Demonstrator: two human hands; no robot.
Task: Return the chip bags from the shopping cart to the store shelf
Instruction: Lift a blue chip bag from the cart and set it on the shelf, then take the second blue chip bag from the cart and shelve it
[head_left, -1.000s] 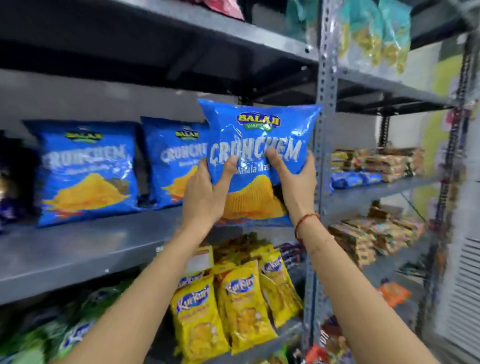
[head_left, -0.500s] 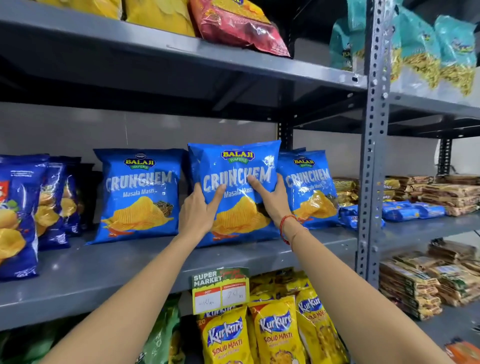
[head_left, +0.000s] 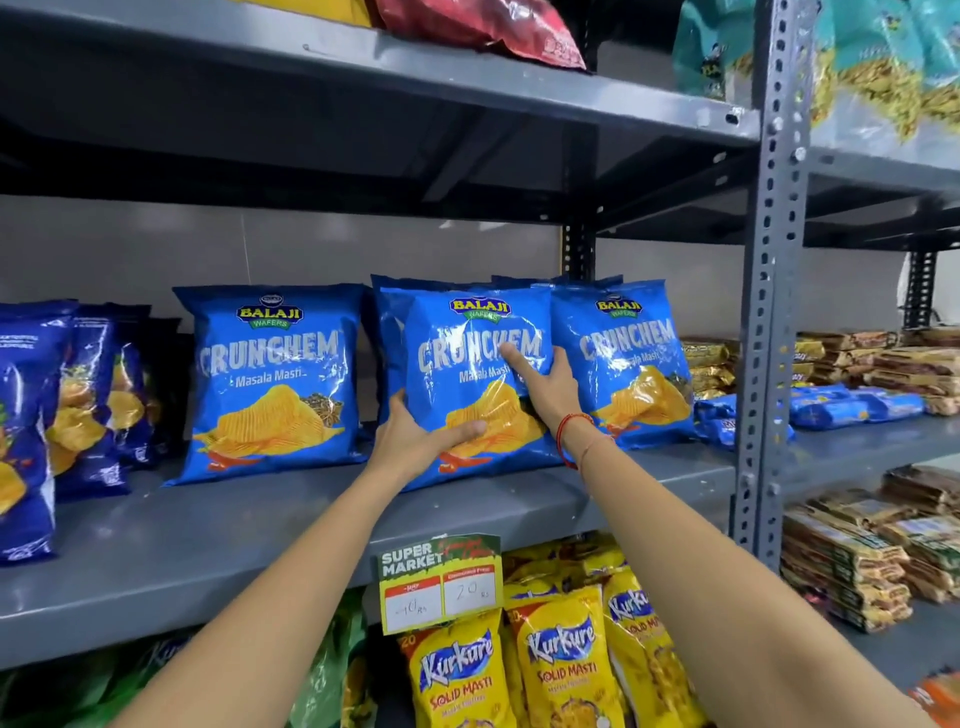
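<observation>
Chip bag (head_left: 467, 374), a blue Balaji Crunchem Masala Masti pack, stands upright on the grey store shelf (head_left: 260, 525), its bottom edge resting on the shelf board. It sits between two bags of the same kind: the left Crunchem bag (head_left: 270, 379) stands apart from it with a narrow gap, while the right Crunchem bag (head_left: 631, 364) touches or slightly overlaps its right edge. The left hand (head_left: 415, 436) grips the bag's lower left side, thumb laid across the front over the printed chips and fingers wrapped behind the edge. The right hand (head_left: 545, 384) presses flat against the bag's right front, index finger stretched up to the lettering; a red thread bracelet (head_left: 569, 436) circles that wrist. A price tag (head_left: 441, 582) hangs from the shelf's front lip, above yellow Kurkure packs (head_left: 561, 670) on the shelf below.
</observation>
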